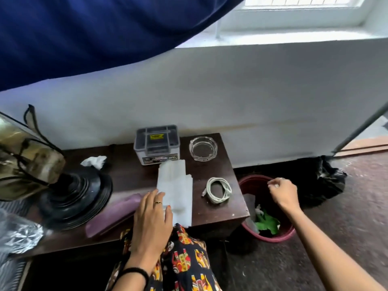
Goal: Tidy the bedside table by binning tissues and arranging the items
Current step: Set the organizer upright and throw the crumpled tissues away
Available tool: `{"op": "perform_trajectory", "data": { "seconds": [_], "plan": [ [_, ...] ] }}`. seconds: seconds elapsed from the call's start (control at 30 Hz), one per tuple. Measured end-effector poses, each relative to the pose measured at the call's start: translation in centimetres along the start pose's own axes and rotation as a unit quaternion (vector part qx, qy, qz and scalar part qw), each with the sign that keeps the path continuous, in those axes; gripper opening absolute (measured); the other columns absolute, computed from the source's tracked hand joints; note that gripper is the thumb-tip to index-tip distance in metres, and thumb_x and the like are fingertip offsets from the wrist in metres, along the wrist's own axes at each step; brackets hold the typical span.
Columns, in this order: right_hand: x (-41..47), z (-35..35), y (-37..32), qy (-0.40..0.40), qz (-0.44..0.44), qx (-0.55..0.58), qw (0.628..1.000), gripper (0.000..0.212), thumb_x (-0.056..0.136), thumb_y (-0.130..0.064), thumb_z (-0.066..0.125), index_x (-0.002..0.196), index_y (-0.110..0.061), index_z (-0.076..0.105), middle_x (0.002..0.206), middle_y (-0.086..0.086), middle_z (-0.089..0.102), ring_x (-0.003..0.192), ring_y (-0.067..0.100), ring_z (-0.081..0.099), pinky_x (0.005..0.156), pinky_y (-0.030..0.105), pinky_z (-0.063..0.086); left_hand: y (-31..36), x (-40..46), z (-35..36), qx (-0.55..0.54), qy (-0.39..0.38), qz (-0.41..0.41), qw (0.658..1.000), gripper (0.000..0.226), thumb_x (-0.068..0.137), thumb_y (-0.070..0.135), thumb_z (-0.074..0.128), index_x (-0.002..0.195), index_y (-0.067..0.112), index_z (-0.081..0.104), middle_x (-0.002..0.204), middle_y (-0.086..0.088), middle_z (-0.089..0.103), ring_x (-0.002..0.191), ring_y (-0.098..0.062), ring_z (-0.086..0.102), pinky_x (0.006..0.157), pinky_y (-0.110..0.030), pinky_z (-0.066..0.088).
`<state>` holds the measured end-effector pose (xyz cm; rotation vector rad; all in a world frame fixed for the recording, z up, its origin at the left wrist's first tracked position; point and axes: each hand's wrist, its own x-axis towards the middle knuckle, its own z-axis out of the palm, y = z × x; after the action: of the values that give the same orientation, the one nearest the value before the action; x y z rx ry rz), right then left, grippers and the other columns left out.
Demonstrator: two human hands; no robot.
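Dark wooden counter (130, 175) set against a white wall, filling the lower left and centre. At 9 o'clock on it, a lamp with a black ribbed base (75, 196) and a mottled gold shade (25, 158). Off the counter's right end, at 4 o'clock, a maroon bin (270, 238) on the floor, green scraps and a bit of white inside; behind it, a black plastic bag (327, 181) slumped by the wall.

At centre, flat white tissue sheets (176, 190) laid in a long stack running from the back of the counter to its front edge. Left hand (152, 219) resting palm down at 6 o'clock, fingers spread and flat, thumb and fingertips on the near end of the sheets, gripping nothing; ring on one finger, black band at the wrist. Just left of that hand, a purple oblong case (113, 213) lying at a slant.

At 12 o'clock, touching the far end of the sheets, a grey and white box (156, 143) with a compartmented lid and a yellow label. Right of it, near the back corner, a clear glass ashtray (203, 148). At 3 o'clock on the counter, a coiled white cable (218, 190), apart from the sheets.

Right hand (283, 194) held above the bin, fingers curled loosely downward, something small and white at the fingertips; cannot tell whether pinched or free. At 10 o'clock, a crumpled tissue (94, 161) lying just behind the lamp base.
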<state>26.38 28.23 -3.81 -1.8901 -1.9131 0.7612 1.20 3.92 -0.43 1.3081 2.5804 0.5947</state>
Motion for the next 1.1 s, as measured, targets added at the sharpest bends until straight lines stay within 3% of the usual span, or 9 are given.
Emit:
{"op": "perform_trajectory", "data": {
  "seconds": [0.2,0.47,0.63,0.73,0.9,0.97,1.1],
  "plan": [
    [0.1,0.2,0.5,-0.011,0.007,0.012,1.000,0.020,0.085,-0.006,0.061,0.101,0.000,0.071,0.099,0.022,0.072,0.099,0.032,0.067,0.089,0.032,0.047,-0.2,0.0,0.1,0.013,0.002,-0.001,1.000,0.042,0.094,0.027,0.045,0.132,0.011,0.046,0.142,-0.006,0.045,0.135,-0.020,0.034,0.112,-0.038,0.031],
    [0.0,0.6,-8.8,0.029,-0.133,0.052,0.989,0.020,0.084,-0.005,0.058,0.097,-0.003,0.073,0.105,0.020,0.068,0.102,0.032,0.063,0.092,0.031,0.042,-1.0,-0.4,-0.7,0.013,0.037,-0.059,0.997,0.045,0.093,0.028,0.046,0.133,0.009,0.045,0.145,-0.009,0.041,0.137,-0.023,0.031,0.112,-0.039,0.029],
    [-3.7,2.3,-16.1,0.061,-0.283,0.127,0.949,0.016,0.083,-0.001,0.059,0.091,-0.007,0.072,0.097,0.012,0.065,0.092,0.028,0.062,0.089,0.037,0.048,-1.5,-0.5,-1.2,0.011,0.061,-0.094,0.994,0.044,0.091,0.029,0.048,0.131,0.009,0.048,0.142,-0.009,0.045,0.135,-0.024,0.034,0.110,-0.041,0.032],
    [-6.5,4.6,-20.4,0.010,-0.396,0.099,0.913,0.019,0.081,0.002,0.057,0.088,-0.007,0.072,0.097,0.010,0.067,0.091,0.028,0.061,0.086,0.031,0.047,-2.2,-0.5,-1.8,0.013,0.070,-0.107,0.992,0.043,0.089,0.027,0.051,0.128,0.010,0.050,0.139,-0.007,0.047,0.133,-0.023,0.036,0.107,-0.039,0.034],
    [-10.7,9.8,-25.6,-0.166,-0.535,-0.017,0.828,0.025,0.087,-0.003,0.052,0.107,-0.006,0.067,0.116,0.011,0.061,0.106,0.028,0.059,0.090,0.029,0.044,-3.2,-0.8,-2.3,0.008,0.077,-0.131,0.988,0.046,0.087,0.027,0.053,0.130,0.013,0.047,0.140,-0.006,0.046,0.135,-0.023,0.035,0.104,-0.041,0.037],
    [-11.4,12.0,-27.5,-0.213,-0.555,-0.055,0.802,0.031,0.089,-0.004,0.049,0.116,-0.006,0.064,0.130,0.011,0.055,0.116,0.026,0.056,0.097,0.029,0.041,-3.6,-0.8,-2.5,-0.001,0.086,-0.139,0.987,0.046,0.086,0.026,0.055,0.129,0.011,0.047,0.139,-0.009,0.047,0.134,-0.026,0.037,0.102,-0.042,0.040],
    [-12.1,16.0,-31.1,-0.279,-0.544,-0.102,0.784,0.045,0.089,-0.001,0.046,0.133,-0.010,0.051,0.150,0.007,0.038,0.127,0.030,0.050,0.107,0.035,0.039,-3.9,-0.6,-2.4,-0.038,0.090,-0.154,0.983,0.047,0.088,0.027,0.052,0.132,0.011,0.043,0.140,-0.010,0.045,0.134,-0.025,0.035,0.105,-0.041,0.038]
  ]
}}
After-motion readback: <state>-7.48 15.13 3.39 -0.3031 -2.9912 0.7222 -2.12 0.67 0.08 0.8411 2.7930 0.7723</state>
